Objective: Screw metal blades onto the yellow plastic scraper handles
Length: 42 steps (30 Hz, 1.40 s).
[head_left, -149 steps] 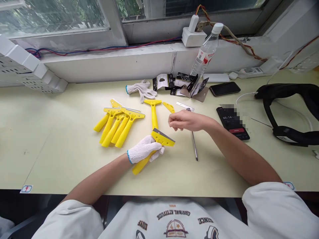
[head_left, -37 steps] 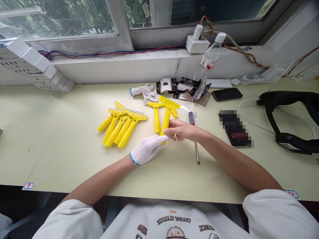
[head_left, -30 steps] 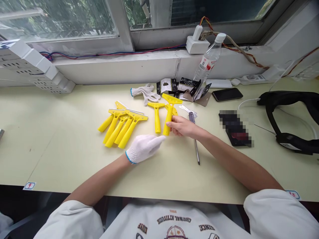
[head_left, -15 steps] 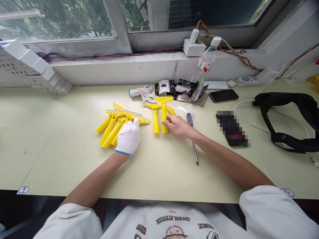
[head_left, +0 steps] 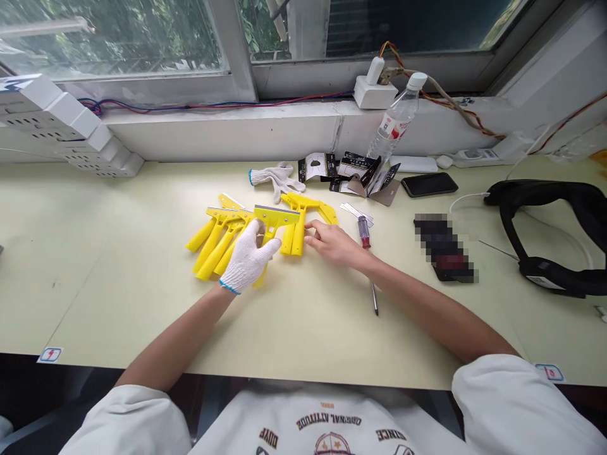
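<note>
With fingers of the bare right hand (head_left: 331, 243) loosely curled, reaches over a pale-yellow tabletop (head_left: 327, 341), right of a heap of yellow plastic scrapers (head_left: 215, 243), just beside two T-shaped yellow scrapers (head_left: 298, 237); cannot tell whether gripping. With the white-knit-gloved left hand (head_left: 247, 258), clasps a silver-bladed yellow scraper (head_left: 275, 218) by the heap. Has a purple-handled steel screwdriver (head_left: 363, 231) farther right, thin silvery strips (head_left: 356, 213) just beyond.

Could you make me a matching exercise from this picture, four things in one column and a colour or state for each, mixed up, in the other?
Things:
1. left hand
2. right hand
3. scrapers
4. screwdriver

Colours or states:
A. mostly yellow
B. ungloved
C. partly purple, partly red
D. gloved in white

Pairs: 1-D, 2-B, 3-A, 4-C
</note>
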Available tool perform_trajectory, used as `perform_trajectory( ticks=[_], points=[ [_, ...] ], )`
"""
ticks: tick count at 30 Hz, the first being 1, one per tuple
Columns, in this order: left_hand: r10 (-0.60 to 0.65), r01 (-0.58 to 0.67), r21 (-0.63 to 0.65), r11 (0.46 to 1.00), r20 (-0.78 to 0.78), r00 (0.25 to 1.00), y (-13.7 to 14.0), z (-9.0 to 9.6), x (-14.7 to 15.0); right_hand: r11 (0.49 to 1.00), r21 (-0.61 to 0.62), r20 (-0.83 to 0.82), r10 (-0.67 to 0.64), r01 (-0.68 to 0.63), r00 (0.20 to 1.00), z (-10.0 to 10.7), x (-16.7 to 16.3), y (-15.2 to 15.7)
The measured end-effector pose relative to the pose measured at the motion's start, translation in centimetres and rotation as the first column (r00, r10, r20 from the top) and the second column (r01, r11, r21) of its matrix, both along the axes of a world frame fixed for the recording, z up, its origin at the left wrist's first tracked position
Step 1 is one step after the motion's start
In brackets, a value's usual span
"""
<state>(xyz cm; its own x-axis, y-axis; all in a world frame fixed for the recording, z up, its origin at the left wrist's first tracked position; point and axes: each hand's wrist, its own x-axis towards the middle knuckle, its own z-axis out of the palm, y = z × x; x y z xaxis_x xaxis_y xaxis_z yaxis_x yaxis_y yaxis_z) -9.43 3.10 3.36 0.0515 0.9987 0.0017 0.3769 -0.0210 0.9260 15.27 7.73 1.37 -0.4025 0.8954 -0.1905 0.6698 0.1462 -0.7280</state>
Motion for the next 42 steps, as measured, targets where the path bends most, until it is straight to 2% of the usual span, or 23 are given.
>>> perform_trajectory(
  ticks=[2, 4, 7, 9, 10, 12, 14, 16, 18, 22, 25, 28, 30, 33, 37, 42],
  points=[
    [-0.041, 0.067, -0.09, 0.994, 0.267, 0.963, -0.9, 0.3, 0.9, 0.999, 0.029, -0.019, 0.027, -0.027, 0.999, 0.9, 0.5, 0.3],
    [-0.064, 0.177, -0.187, 0.966, 0.491, 0.869, -2.3, 0.2, 1.9, 0.995, 0.1, -0.005, -0.009, 0.009, 1.0, 2.4, 1.6, 0.9],
    [-0.057, 0.376, -0.319, 0.87, 0.692, 0.72, -4.3, -0.9, 3.3, 0.952, 0.263, 0.134, -0.199, 0.159, 0.971, 5.1, 4.4, 1.9],
    [-0.128, 0.543, -0.335, 0.77, 0.753, 0.646, -5.3, -1.8, 3.9, 0.927, 0.295, 0.344, -0.329, 0.231, 0.879, 6.4, 6.6, 2.5],
    [-0.152, 0.592, -0.33, 0.735, 0.771, 0.618, -5.6, -2.2, 4.1, 0.922, 0.281, 0.443, -0.37, 0.265, 0.817, 6.8, 7.6, 2.8],
    [-0.172, 0.641, -0.331, 0.692, 0.787, 0.592, -5.7, -2.8, 4.2, 0.938, 0.185, 0.58, -0.346, 0.294, 0.737, 6.8, 9.3, 3.4],
    [-0.161, 0.641, -0.353, 0.682, 0.782, 0.602, -5.6, -2.9, 4.3, 0.961, 0.009, 0.646, -0.218, 0.277, 0.732, 6.0, 10.4, 4.0],
    [-0.147, 0.63, -0.371, 0.683, 0.775, 0.615, -5.3, -2.7, 4.2, 0.96, -0.164, 0.645, -0.071, 0.228, 0.761, 5.1, 10.9, 4.6],
    [-0.142, 0.627, -0.376, 0.682, 0.773, 0.618, -5.2, -2.5, 4.2, 0.948, -0.254, 0.6, -0.004, 0.194, 0.8, 4.4, 10.9, 5.1],
    [-0.155, 0.64, -0.36, 0.679, 0.781, 0.605, -5.1, -2.6, 4.1, 0.929, -0.317, 0.499, -0.009, 0.192, 0.866, 4.8, 11.2, 5.5],
    [-0.119, 0.665, -0.398, 0.632, 0.798, 0.591, -4.8, -3.0, 3.8, 0.918, -0.352, 0.393, -0.03, 0.181, 0.919, 6.4, 12.4, 5.2],
    [-0.099, 0.704, -0.419, 0.573, 0.818, 0.567, -4.6, -3.0, 3.6, 0.925, -0.339, 0.178, -0.117, 0.173, 0.977, 8.5, 13.9, 4.4],
    [-0.122, 0.694, -0.406, 0.595, 0.808, 0.577, -4.7, -2.8, 3.6, 0.942, -0.292, 0.004, -0.172, 0.166, 0.985, 10.0, 14.6, 3.6],
    [-0.173, 0.651, -0.402, 0.644, 0.752, 0.636, -5.1, -2.4, 3.8, 0.962, -0.232, -0.309, -0.213, 0.144, 0.927, 12.1, 14.9, 2.1],
    [-0.204, 0.654, -0.438, 0.617, 0.713, 0.671, -5.3, -2.1, 3.9, 0.961, -0.085, -0.582, -0.263, 0.264, 0.769, 14.2, 13.8, 0.4],
    [-0.16, 0.637, -0.453, 0.623, 0.723, 0.671, -5.0, -2.4, 3.9, 0.952, 0.142, -0.753, -0.073, 0.269, 0.654, 14.6, 10.9, -0.8]
  ],
)
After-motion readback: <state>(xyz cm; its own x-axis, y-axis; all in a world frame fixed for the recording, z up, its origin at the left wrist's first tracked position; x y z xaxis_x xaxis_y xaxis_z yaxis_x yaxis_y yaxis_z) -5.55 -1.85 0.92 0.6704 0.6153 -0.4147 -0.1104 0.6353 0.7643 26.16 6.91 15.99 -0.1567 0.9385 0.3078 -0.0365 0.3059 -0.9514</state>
